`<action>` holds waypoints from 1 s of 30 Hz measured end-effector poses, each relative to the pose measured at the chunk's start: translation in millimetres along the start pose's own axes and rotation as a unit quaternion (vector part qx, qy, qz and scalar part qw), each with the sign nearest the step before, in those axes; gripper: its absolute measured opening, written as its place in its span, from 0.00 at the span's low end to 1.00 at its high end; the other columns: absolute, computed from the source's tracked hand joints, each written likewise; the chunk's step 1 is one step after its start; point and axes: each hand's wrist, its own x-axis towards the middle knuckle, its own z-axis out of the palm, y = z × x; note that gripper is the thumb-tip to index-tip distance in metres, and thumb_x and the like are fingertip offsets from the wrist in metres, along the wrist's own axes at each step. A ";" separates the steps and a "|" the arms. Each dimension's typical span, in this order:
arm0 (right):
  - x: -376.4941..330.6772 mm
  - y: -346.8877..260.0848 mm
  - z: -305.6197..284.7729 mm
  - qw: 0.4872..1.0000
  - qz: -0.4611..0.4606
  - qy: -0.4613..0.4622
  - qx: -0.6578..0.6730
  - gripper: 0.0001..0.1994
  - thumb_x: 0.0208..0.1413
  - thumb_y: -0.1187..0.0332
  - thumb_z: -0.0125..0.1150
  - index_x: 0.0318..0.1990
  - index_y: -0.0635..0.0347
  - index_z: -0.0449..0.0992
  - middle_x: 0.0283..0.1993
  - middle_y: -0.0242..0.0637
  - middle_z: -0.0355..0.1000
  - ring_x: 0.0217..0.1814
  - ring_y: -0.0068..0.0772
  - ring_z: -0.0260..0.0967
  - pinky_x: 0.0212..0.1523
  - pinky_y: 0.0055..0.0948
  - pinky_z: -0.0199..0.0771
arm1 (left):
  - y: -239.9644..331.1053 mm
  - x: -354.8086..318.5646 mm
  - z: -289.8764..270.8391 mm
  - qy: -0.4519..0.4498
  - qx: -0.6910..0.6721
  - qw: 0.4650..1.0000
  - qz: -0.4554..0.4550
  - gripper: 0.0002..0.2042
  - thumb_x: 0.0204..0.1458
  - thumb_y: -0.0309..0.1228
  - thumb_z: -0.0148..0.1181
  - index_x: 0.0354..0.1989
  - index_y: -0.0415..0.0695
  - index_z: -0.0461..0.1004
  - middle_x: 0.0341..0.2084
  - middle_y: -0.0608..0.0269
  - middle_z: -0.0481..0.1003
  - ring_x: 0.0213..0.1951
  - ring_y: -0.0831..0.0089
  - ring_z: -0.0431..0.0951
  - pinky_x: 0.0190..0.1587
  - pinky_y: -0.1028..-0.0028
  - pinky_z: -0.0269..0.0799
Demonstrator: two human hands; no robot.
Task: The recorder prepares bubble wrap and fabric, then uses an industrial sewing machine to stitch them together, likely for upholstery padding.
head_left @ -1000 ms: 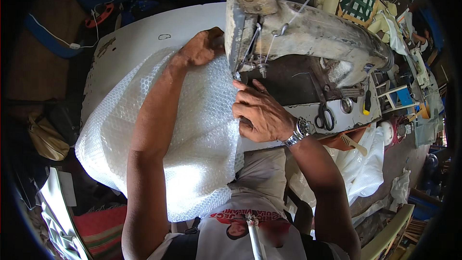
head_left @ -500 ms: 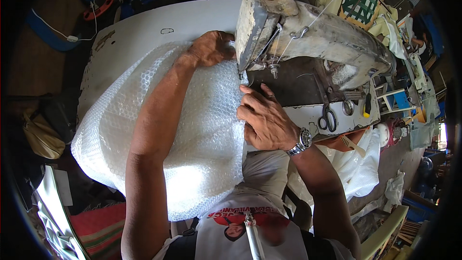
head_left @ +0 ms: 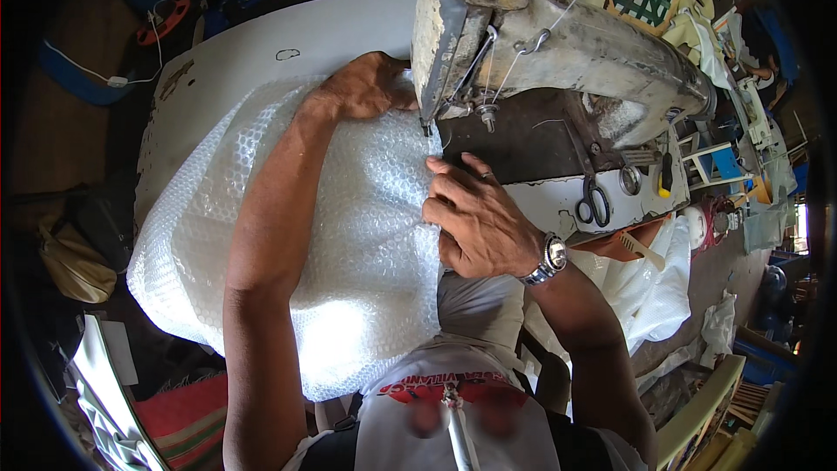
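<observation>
A large sheet of bubble wrap drapes over the white table and hangs down toward my lap. Its right edge lies under the presser foot of a worn, paint-chipped sewing machine. Behind the foot, my left hand is closed on the far part of that edge; its fingertips are partly hidden by the machine head. Nearer to me, my right hand grips the same edge with bent fingers, its thumb tucked low. White thread runs down the machine's front past the tension knob.
Black-handled scissors, a metal ring and a yellow-handled screwdriver lie right of the machine bed. More white wrap hangs at the right. A striped red cloth is at the lower left.
The view has shifted slightly, so the machine sits higher and further left. My right hand is a little farther from the presser foot, toward me. My left hand keeps its place behind the foot.
</observation>
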 end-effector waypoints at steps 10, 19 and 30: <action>-4.1 -8.1 1.3 1.000 -0.002 0.009 -0.002 0.13 0.42 0.68 0.60 0.38 0.56 0.74 0.44 0.41 0.65 0.68 0.49 0.61 0.67 0.59 0.52 | 8.1 -3.8 0.3 -0.025 0.091 0.995 -0.022 0.25 0.49 0.45 0.71 0.55 0.47 0.79 0.44 0.55 0.82 0.48 0.57 0.79 0.59 0.59 0.71; -3.0 1.9 -1.4 0.999 0.008 -0.006 -0.032 0.13 0.48 0.62 0.58 0.40 0.57 0.76 0.45 0.42 0.70 0.67 0.45 0.63 0.64 0.66 0.53 | -6.9 3.8 15.0 0.056 0.010 0.998 0.032 0.17 0.52 0.35 0.67 0.50 0.43 0.80 0.44 0.51 0.82 0.45 0.54 0.80 0.54 0.59 0.73; 1.3 10.5 1.8 0.999 0.007 0.018 -0.035 0.11 0.48 0.65 0.59 0.40 0.56 0.74 0.46 0.42 0.68 0.68 0.44 0.61 0.63 0.65 0.54 | -13.2 3.7 21.1 0.148 0.023 0.986 0.076 0.15 0.51 0.29 0.62 0.48 0.45 0.80 0.44 0.51 0.81 0.46 0.53 0.80 0.54 0.58 0.73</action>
